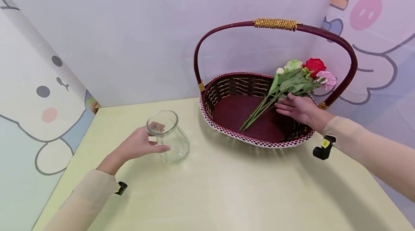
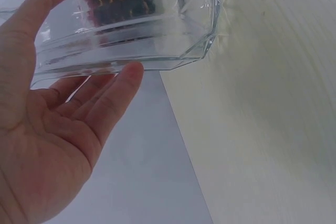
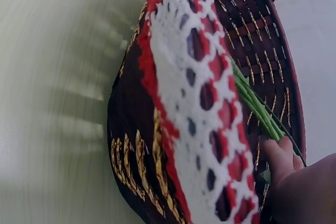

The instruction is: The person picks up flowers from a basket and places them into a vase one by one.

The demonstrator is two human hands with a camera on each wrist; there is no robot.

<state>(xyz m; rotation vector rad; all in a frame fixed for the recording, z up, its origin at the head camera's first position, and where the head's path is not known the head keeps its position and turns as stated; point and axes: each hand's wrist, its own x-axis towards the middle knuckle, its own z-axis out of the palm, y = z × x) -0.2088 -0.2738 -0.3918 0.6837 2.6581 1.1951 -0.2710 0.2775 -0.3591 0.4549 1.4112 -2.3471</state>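
Your beige left sleeve [image 1: 81,200] leads to your left hand [image 1: 137,144], its thumb and fingers clasped on the glass vase [image 1: 178,146], left of the woven basket [image 1: 243,138]. Your right hand [image 1: 301,109] reaches inside, thumb and extended fingers apart beside the bouquet [image 1: 293,81]; contact cannot be told.

Plain bkdrop [image 1: 139,44] behind pale tbl [image 1: 223,191], cartoon panels [image 1: 29,87] L/R.

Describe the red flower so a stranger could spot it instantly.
Find the basket with the tall arched handle. Toward its right, in the head view, lies a flower bunch. The red flower sits between a pale green bloom and a pink one, the only red head.
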